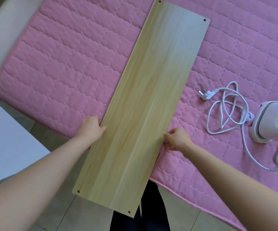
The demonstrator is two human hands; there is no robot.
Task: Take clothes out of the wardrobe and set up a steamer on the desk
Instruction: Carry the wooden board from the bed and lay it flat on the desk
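head view, looking down past both forearms. left hand (91, 129) clamped on the left long edge of a pale wooden board (145, 100), thumb lying on the top face, fingers (103, 128) curled at the rim, the rest tucked under and out of sight. right hand (176, 139) pinching the opposite long edge straight across, fingertips (166, 136) bunched at the rim, a few curled below it. between the two sets of fingers, light wood grain with a faint lengthwise crease. beyond the fingers, board stretching away across a pink quilted bed (60, 72), far end with a small dark hole (204, 20) in each corner. back toward the body from the fingers, near end jutting past the bed edge over dark trousers (153, 212) and a tiled floor (176, 212), again holed at the corners. whether lying flat on the quilt or lifted slightly off it, cannot tell.

out to the right of the right-hand fingers, well apart from the board, a white handheld steamer (271, 124) resting on the bed, handle pointing toward the near edge. between steamer and board, its white cord (228, 112) in loose loops, plug (207, 95) lying free on the quilt at the end nearest the board. out to the left of the left-hand fingers, off the bed, a white worktop (5, 139) corner. clothes nowhere in sight.
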